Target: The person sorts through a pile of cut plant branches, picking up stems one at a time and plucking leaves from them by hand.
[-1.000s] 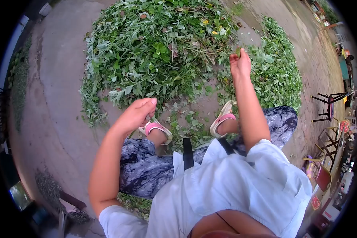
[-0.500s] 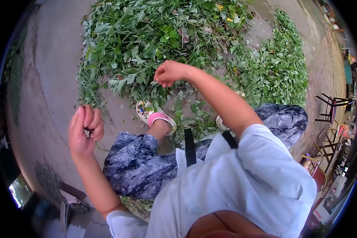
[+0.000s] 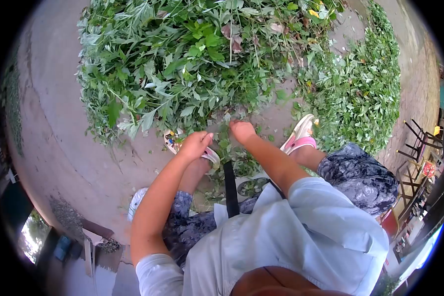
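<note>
I curl my left hand (image 3: 196,144) and right hand (image 3: 242,131) near the leaf pile (image 3: 182,66), perhaps for easy reach, their grip's contents unclear.

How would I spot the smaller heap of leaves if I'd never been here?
Start with the big green heap beyond the right hand. Go right, past a patch of bare ground, to the smaller heap beyond the right knee. It is the narrower one, a long strip with a finer, more even texture than its bulky, leafy neighbour.
</note>
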A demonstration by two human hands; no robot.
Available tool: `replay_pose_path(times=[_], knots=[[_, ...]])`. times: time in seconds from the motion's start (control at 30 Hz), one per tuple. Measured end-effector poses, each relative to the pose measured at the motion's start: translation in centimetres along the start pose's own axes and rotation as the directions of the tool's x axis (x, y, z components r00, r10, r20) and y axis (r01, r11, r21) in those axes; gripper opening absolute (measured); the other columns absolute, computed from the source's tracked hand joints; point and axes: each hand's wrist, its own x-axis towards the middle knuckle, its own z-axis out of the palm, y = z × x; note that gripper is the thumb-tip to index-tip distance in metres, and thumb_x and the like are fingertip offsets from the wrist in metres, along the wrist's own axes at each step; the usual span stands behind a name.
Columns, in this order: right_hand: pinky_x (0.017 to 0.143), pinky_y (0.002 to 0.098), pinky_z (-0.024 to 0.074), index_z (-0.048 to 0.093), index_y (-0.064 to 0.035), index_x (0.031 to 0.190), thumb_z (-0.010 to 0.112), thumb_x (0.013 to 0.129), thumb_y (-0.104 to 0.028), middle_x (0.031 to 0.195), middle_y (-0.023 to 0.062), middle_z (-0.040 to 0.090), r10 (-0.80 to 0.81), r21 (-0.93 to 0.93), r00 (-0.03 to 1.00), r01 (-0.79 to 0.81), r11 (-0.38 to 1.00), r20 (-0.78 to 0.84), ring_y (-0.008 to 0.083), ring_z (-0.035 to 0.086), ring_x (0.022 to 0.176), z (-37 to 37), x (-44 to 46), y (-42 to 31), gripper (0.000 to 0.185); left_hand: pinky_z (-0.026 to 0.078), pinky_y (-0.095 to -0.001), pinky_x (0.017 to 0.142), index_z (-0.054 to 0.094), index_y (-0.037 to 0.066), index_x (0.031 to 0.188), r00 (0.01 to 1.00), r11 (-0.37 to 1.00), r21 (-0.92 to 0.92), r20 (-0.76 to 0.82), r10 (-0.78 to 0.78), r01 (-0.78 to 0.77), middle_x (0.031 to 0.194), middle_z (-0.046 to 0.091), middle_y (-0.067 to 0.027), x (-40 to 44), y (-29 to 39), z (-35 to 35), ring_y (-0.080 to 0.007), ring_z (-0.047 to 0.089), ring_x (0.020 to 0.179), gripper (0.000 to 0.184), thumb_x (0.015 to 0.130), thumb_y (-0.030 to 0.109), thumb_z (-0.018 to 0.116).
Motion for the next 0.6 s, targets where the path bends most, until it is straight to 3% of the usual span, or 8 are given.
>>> replay_pose_path(times=[0.07,0.17,0.23,0.37,0.43,0.47,0.53,0.6], knots=[[0.065,0.0372,0.0485,0.049,-0.0008,0.086,0.051,0.075,-0.013,0.078,0.0155,0.058,-0.100,-0.011,0.995,0.100,0.995,-0.017,0.0307,0.059,0.073,-0.9,-0.5,0.6,0.017,0.044,-0.0405,0.057,0.055,0.006,0.087,0.990,0.989,0.149,-0.135,0.028,-0.008,0.065,0.058,-0.0162,2.7,-0.9,1.9,-0.0296,0.057,0.060,0.025,0.084,0.029,0.046],[0.059,0.0364,0.0493,0.050,0.0000,0.085,0.054,0.069,-0.008,0.076,0.0159,0.058,-0.034,0.434,0.971,0.136,0.890,-0.236,0.0271,0.060,0.061,-1.5,-0.5,1.8,0.017,0.044,-0.0456,0.064,0.053,0.008,0.098,0.955,0.928,0.357,-0.296,0.005,0.106,0.073,0.059,-0.0201,5.4,-0.4,3.2,-0.0370,0.057,0.069,0.026,0.084,0.028,0.044],[0.055,0.0348,0.0487,0.050,0.0022,0.081,0.057,0.068,-0.007,0.076,0.0150,0.058,0.347,0.973,0.916,-0.227,0.031,0.202,0.0231,0.059,0.054,-2.1,0.4,2.3,0.017,0.045,-0.0454,0.068,0.052,0.007,0.099,0.907,0.875,0.405,-0.412,-0.085,0.265,0.077,0.059,-0.0209,7.0,-1.0,4.0,-0.0376,0.058,0.073,0.031,0.083,0.032,0.044],[0.052,0.0281,0.0483,0.051,0.0040,0.073,0.052,0.073,-0.003,0.072,0.0093,0.058,0.403,0.971,0.884,-0.220,-0.090,0.237,0.0118,0.059,0.059,-3.8,2.6,1.7,0.007,0.045,-0.0462,0.071,0.053,0.006,0.097,0.837,0.882,0.270,-0.505,-0.213,0.387,0.086,0.059,-0.0198,8.9,-1.2,4.5,-0.0372,0.057,0.079,0.028,0.079,0.027,0.051],[0.053,0.0303,0.0483,0.057,0.0036,0.069,0.054,0.071,-0.006,0.066,0.0119,0.059,0.404,0.849,0.910,-0.288,0.443,0.098,0.0190,0.060,0.055,-3.2,3.7,1.5,0.010,0.045,-0.0457,0.072,0.053,0.005,0.097,0.840,0.868,0.275,-0.483,-0.247,0.413,0.087,0.059,-0.0192,9.3,-1.2,4.2,-0.0371,0.057,0.080,0.029,0.078,0.026,0.051],[0.053,0.0303,0.0483,0.057,0.0036,0.069,0.054,0.071,-0.006,0.066,0.0119,0.059,0.404,0.849,0.909,-0.290,0.441,0.101,0.0190,0.060,0.055,-3.0,4.1,1.5,0.010,0.045,-0.0452,0.072,0.053,0.005,0.097,0.842,0.857,0.278,-0.463,-0.277,0.435,0.089,0.059,-0.0186,9.4,-1.1,4.1,-0.0371,0.057,0.081,0.030,0.076,0.026,0.052],[0.056,0.0320,0.0485,0.061,0.0000,0.069,0.056,0.068,-0.009,0.062,0.0139,0.060,0.228,0.425,0.965,-0.154,0.892,-0.128,0.0269,0.059,0.055,-2.6,4.7,1.6,0.011,0.045,-0.0447,0.073,0.054,0.004,0.096,0.862,0.859,0.282,-0.414,-0.293,0.427,0.088,0.059,-0.0199,9.9,-1.8,4.3,-0.0367,0.056,0.082,0.032,0.075,0.029,0.051],[0.057,0.0334,0.0482,0.061,-0.0009,0.067,0.057,0.066,-0.012,0.064,0.0145,0.059,0.189,0.360,0.960,-0.104,0.927,-0.208,0.0302,0.057,0.057,-2.0,4.3,1.8,0.011,0.044,-0.0441,0.074,0.054,0.004,0.095,0.881,0.860,0.292,-0.360,-0.306,0.418,0.087,0.058,-0.0211,9.9,-1.8,4.3,-0.0363,0.056,0.084,0.035,0.074,0.031,0.050]])
